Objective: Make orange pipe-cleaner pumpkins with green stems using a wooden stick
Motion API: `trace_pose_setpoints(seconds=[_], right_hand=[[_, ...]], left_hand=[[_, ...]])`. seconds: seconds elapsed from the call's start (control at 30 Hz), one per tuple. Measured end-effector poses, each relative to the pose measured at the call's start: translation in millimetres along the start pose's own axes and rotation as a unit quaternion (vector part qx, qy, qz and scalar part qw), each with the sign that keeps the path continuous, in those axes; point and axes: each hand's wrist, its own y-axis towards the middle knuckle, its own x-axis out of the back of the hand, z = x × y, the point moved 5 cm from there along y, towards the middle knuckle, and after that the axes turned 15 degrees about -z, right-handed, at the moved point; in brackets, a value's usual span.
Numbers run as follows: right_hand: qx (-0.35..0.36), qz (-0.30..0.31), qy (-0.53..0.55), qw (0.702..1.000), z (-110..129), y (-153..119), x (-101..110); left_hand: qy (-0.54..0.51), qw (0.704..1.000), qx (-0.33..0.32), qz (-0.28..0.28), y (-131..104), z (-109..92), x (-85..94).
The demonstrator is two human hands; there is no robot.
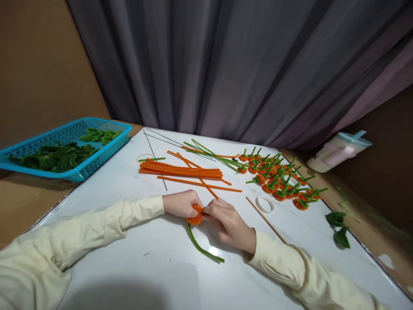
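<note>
Between my two hands is a small fuzzy orange pipe-cleaner pumpkin (195, 217), low over the white tabletop. My left hand (182, 203) is closed, its fingers gripping the pumpkin from the left and above. From the right, my right hand (228, 222) pinches at the pumpkin's edge; a small dark bit shows at its fingertips, too small to name. A green pipe cleaner (203, 248) curves down from beneath the pumpkin towards the lower right. Just beyond my hands lies a bundle of orange pipe cleaners (180, 169), with a few loose ones around it.
Many finished orange pumpkins (278, 188) with green stems stand at the right. A white tape ring (265, 204), a wooden stick (267, 220) and green leaves (338, 228) lie nearer. A blue basket (80, 172) holds green pieces at left. A lidded cup (338, 150) is far right.
</note>
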Motion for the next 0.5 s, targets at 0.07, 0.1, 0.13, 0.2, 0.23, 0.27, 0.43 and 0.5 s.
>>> trace_pose_setpoints(seconds=[0.07,0.1,0.13,0.2,0.23,0.27,0.43,0.5], right_hand=[[0.011,-0.001,0.006,1.000,0,0,0],[0.020,0.000,0.006,1.000,1,0,0],[0.029,0.001,0.006,1.000,2,0,0],[0.034,0.003,0.004,0.999,4,1,0],[0.027,0.003,0.006,1.000,3,1,1],[0.015,0.004,0.011,1.000,3,1,1],[-0.059,0.008,0.072,0.996,-5,0,0],[-0.085,0.005,0.088,0.992,-8,-1,-1]], left_hand=[[-0.004,1.000,0.001,0.001,0,0,-1.1],[-0.007,1.000,0.001,0.001,0,0,-1.5],[-0.009,1.000,0.002,0.002,0,0,-1.9],[-0.014,1.000,0.004,0.003,0,1,-2.3],[-0.016,1.000,0.005,0.004,0,1,-2.5],[-0.017,1.000,0.007,0.004,0,2,-2.6],[-0.019,1.000,0.015,0.002,0,3,-1.8],[-0.016,1.000,0.018,-0.003,0,3,-1.2]])
